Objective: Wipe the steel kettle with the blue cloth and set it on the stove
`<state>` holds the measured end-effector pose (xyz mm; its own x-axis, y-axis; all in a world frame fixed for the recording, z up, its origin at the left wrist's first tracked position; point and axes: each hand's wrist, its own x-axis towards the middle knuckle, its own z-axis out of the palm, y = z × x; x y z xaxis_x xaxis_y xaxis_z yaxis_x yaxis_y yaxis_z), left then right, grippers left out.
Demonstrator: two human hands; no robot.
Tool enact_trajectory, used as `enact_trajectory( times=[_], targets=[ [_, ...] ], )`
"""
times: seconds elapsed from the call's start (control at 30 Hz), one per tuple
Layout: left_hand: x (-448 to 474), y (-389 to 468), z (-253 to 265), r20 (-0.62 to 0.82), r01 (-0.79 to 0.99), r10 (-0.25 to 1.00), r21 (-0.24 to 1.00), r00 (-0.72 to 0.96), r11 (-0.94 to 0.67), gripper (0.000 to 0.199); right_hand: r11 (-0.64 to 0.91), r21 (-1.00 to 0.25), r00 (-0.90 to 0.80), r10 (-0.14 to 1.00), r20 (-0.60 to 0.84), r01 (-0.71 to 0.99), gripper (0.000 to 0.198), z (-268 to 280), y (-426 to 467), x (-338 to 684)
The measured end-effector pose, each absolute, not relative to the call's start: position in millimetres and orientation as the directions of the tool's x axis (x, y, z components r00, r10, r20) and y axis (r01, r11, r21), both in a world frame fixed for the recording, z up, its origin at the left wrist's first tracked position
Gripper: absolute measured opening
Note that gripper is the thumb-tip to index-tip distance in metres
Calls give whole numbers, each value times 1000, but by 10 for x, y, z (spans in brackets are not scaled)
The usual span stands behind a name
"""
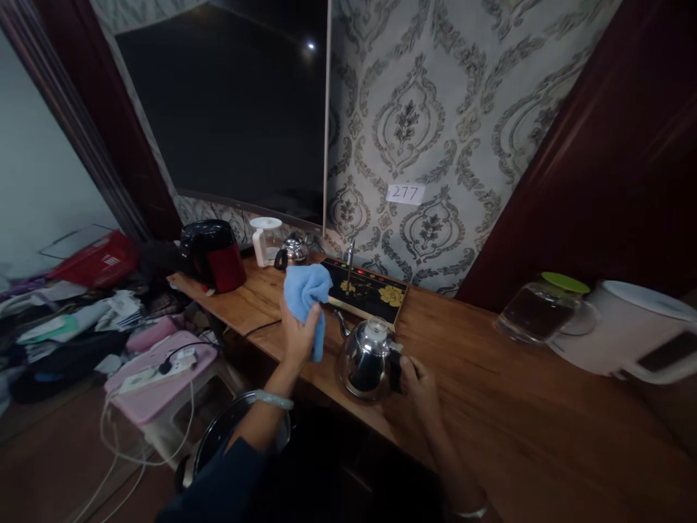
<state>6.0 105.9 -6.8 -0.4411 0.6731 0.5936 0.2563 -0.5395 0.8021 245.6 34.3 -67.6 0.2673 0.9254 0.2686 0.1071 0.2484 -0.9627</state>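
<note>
We have our right hand point(417, 378) closed on the black handle of the steel kettle point(366, 359) at the bench's point(490, 385) front edge. Our left hand point(298, 334) bunches a soft blue cloth point(305, 290) just beside it. The kettle looks rigid, slick and polished, so we judge the handle the surest hold.

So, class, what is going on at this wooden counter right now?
A person stands at the wooden counter. The right hand grips the black handle of a shiny steel kettle that sits on the counter. The left hand holds a blue cloth raised just beside the kettle, not touching it. Behind lie a black tea tray, a second small kettle and a red and black appliance.
</note>
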Motion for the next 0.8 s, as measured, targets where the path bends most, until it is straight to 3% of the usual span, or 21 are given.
enact_trajectory(
  times=[0.1, 0.17, 0.27, 0.47, 0.6, 0.8],
  targets=[
    [150, 948, -196, 723, 537, 667, 639, -177, -550, 68, 260, -963, 269, 925, 270, 74, 53, -726, 355, 2456],
    [255, 959, -262, 675, 628, 737, 559, 35, -541, 59, 266, -962, 268, 924, 274, 68, 54, -735, 357, 2453],
    [303, 1089, -283, 567, 609, 802, 573, 188, -548, 53, 279, -957, 268, 919, 290, 80, 55, -711, 353, 2446],
    [-25, 1465, -76, 367, 454, 770, 644, 522, -615, 79, 261, -962, 264, 925, 273, 81, 57, -650, 339, 2439],
    [5, 1552, -63, 359, 468, 757, 619, 546, -631, 66, 254, -965, 271, 926, 263, 67, 57, -655, 341, 2434],
    [228, 1489, -231, 472, 553, 808, 592, 353, -587, 51, 251, -966, 282, 925, 256, 56, 57, -660, 339, 2433]
  ],
)
